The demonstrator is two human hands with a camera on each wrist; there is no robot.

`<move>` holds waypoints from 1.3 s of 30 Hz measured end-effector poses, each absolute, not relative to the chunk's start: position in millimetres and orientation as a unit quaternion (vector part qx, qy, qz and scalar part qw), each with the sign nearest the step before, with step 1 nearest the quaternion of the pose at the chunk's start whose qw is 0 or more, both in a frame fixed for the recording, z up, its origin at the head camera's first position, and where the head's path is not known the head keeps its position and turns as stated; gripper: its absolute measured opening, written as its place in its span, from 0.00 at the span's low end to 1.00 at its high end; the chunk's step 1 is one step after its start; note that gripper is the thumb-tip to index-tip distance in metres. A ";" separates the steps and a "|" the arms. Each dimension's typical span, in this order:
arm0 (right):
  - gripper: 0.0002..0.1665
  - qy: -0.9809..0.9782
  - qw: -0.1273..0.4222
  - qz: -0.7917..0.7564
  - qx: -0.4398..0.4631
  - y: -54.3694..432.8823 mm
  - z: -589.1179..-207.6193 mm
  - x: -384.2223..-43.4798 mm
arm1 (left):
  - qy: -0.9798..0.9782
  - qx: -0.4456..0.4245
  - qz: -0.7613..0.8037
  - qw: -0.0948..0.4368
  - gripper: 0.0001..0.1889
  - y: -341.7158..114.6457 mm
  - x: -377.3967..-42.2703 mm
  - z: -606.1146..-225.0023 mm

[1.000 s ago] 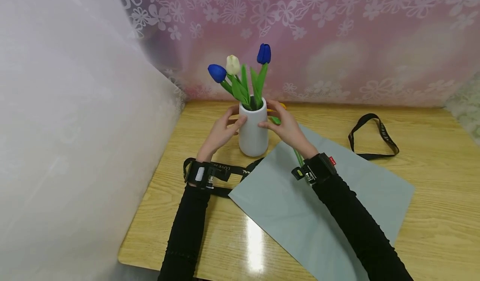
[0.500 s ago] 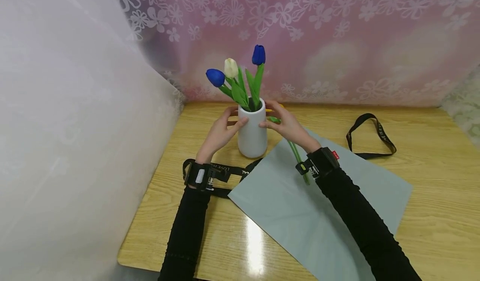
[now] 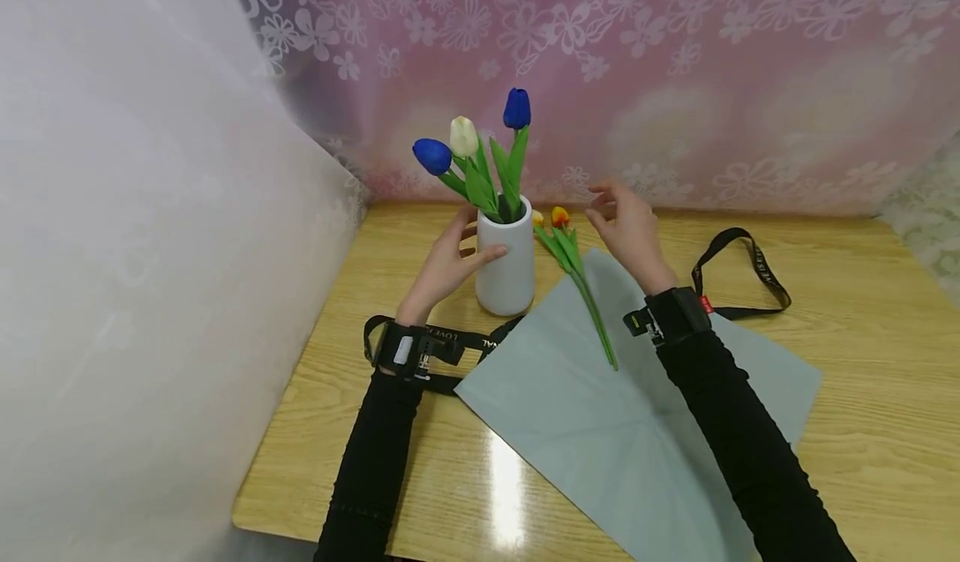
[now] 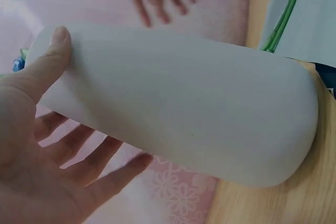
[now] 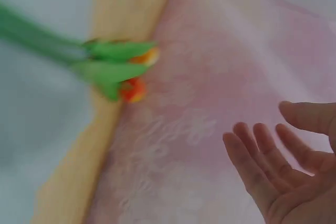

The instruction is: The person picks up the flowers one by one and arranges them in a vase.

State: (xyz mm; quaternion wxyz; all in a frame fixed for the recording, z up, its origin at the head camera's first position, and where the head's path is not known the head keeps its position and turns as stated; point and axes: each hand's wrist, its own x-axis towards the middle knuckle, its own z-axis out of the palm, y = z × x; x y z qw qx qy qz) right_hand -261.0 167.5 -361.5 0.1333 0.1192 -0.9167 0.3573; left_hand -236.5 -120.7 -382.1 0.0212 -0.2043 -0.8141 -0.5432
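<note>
A white vase (image 3: 506, 266) stands upright on the table, holding two blue tulips (image 3: 517, 110) and a white tulip (image 3: 464, 137) with green leaves. My left hand (image 3: 444, 268) grips its upper left side, thumb across the front; in the left wrist view the thumb (image 4: 60, 35) lies on the smooth wall and the fingers curve along the opposite side. My right hand (image 3: 626, 227) is in the air to the vase's right, fingers loosely bent around nothing. Between them, orange-and-yellow tulips (image 3: 560, 218) lie with their green stems across the grey-green paper sheet (image 3: 555, 429).
Black printed ribbon (image 3: 459, 338) lies before the vase, partly under the paper. A second loop of black ribbon (image 3: 776, 283) rests at the right. Behind the wooden table (image 3: 885, 337) hangs a pink flowered curtain (image 3: 675, 87); a white sheet (image 3: 135, 253) covers the left side.
My right hand has let go of the vase and moved right, uncovering the orange-and-yellow tulips. The left hand stays at the vase, its thumb slightly farther across. The vase stands in place.
</note>
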 end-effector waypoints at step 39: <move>0.10 -0.967 -0.094 0.231 0.055 176.9 -426.9 -254.1 | -0.807 -0.226 -0.544 0.045 0.39 -111.7 -220.9 -380.2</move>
